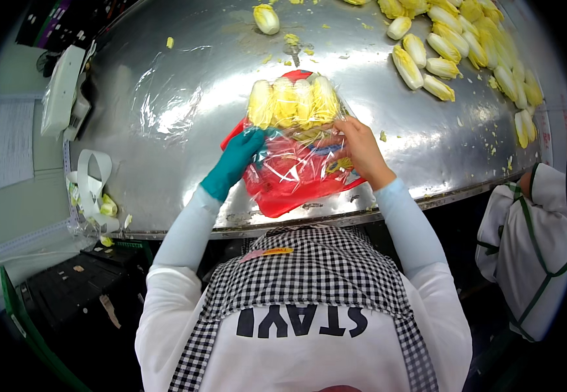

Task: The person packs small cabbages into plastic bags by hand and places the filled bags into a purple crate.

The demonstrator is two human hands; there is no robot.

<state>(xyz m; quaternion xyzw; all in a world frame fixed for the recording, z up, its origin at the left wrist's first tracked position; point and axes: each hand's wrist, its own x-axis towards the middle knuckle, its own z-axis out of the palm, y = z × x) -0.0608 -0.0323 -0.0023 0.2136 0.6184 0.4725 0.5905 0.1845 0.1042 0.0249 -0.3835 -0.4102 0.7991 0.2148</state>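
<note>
Several small Chinese cabbage heads (283, 100) lie side by side in a clear plastic bag (293, 164), over a red plastic bag (283, 201) on the metal table. My left hand (239, 154), in a teal glove, grips the clear bag's left side just below the heads. On the right side my bare right hand (361, 147) pinches the same clear plastic, with some fingers behind or inside it. Blue and yellow bands (339, 165) show through the film below the heads.
A pile of loose cabbage heads (450, 44) covers the metal table's (205, 161) far right. One head (266, 19) lies at the back. Clear film (166, 105) is spread at the left, near a white device (63, 93). Black crates (77, 289) stand lower left; another person (533, 255) is at right.
</note>
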